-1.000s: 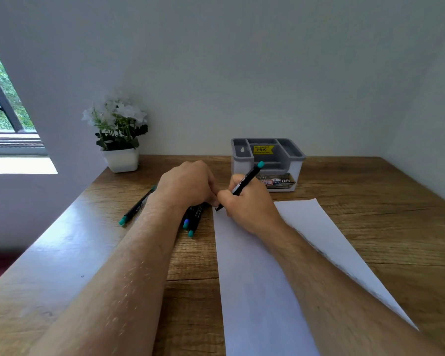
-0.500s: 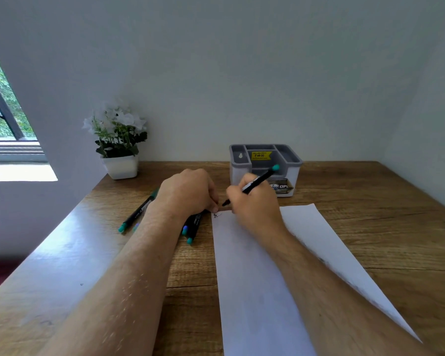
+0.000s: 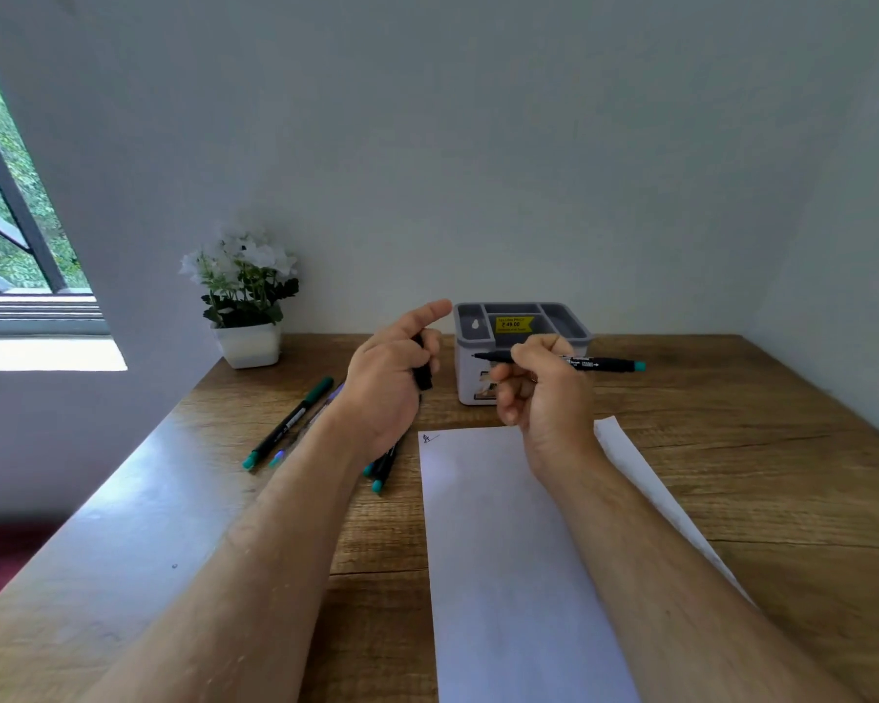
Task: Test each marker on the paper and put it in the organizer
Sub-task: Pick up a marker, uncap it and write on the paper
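My right hand holds an uncapped black marker level above the table, its tip pointing left toward my left hand and its teal end to the right. My left hand is raised and grips the marker's black cap, thumb sticking up. The white paper lies below, with a small black scribble at its top left corner. The grey and white organizer stands behind my hands. Several other markers lie on the table to the left, some partly hidden under my left wrist.
A white pot of white flowers stands at the back left against the wall. The wooden table runs to walls at the back and right. A window is at the far left.
Both hands have lifted off the paper. The marker has swung from writing on the top left corner to lying level in the air. A small scribble now shows on the paper.
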### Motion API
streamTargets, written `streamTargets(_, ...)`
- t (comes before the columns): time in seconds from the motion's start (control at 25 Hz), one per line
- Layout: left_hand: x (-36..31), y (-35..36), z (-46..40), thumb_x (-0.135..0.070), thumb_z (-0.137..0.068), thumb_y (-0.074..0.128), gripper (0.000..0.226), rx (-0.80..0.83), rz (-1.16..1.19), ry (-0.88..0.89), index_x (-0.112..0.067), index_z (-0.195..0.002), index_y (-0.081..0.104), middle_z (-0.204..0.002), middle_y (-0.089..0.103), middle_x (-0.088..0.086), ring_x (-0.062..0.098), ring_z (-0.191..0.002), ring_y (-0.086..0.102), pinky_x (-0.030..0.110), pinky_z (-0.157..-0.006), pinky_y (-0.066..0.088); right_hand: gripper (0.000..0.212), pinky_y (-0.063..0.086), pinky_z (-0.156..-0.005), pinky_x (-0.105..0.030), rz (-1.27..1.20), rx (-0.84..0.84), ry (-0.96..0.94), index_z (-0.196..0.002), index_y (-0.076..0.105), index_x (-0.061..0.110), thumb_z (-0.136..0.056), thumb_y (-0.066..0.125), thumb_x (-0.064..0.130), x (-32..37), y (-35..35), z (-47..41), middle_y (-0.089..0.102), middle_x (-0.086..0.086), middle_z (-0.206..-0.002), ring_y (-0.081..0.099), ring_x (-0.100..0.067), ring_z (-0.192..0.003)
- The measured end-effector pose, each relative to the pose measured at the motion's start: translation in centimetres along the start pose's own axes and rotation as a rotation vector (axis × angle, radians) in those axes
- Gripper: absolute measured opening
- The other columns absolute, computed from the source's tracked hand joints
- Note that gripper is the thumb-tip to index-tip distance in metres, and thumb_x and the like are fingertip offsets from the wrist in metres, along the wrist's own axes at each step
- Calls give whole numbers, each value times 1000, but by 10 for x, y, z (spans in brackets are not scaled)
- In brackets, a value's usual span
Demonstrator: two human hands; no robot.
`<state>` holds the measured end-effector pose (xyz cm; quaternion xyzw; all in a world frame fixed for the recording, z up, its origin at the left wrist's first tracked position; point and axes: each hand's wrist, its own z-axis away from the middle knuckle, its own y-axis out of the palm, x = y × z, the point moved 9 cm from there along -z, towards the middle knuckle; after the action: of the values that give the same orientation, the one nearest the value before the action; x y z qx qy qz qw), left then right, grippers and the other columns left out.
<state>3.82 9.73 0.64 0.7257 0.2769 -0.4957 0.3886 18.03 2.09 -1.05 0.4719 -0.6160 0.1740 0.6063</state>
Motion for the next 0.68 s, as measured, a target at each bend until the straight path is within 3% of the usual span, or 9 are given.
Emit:
streamTargets(0.12, 8, -2, -2, 9, -100, 33, 44, -59, 205, -23, -4, -139, 48, -87, 62, 5, 12, -75, 59, 21, -64, 50, 14, 41, -40, -24, -74, 15, 22, -81, 60, 16, -90, 58, 6, -2, 2, -1, 68, -11, -71, 58, -18, -50)
streamTargets(0.28, 19, -15, -5, 1, -100, 47, 38, -178, 378, -37, -4, -138, 47, -106, 75, 11, 14, -84, 72, 24, -70, 56, 7, 46, -42, -25, -144, 55, 4, -89, 60, 12, -91, 53, 14, -1, 6, 0, 72, -17, -77, 64, -22, -54)
streamTargets(0.4, 23, -18, -5, -1, -100, 49, 38, -216, 428, -36, -2, -138, 47, -103, 76, 11, 16, -88, 74, 25, -72, 58, 10, 47, -42, -24, -136, 82, -14, -83, 62, 17, -85, 53, 20, 1, 10, 3, 72, -16, -73, 65, -22, -54)
streamTargets(0.52, 26, -18, -5, -1, -99, 49, 38, -242, 451, -44, 0, -138, 48, -101, 77, 10, 16, -90, 74, 25, -72, 58, 25, 48, -42, -25, -87, 92, -43, -72, 66, 24, -92, 52, 17, 3, 11, 4, 72, -15, -73, 65, -21, -55)
streamTargets(0.68, 25, -9, -4, -2, -100, 49, 35, -186, 390, -59, 1, -135, 50, -102, 76, 12, 17, -91, 73, 26, -74, 58, 21, 48, -41, -25, -34, 92, -36, -81, 61, 12, -98, 49, 10, -1, 12, 1, 73, -16, -74, 66, -20, -54)
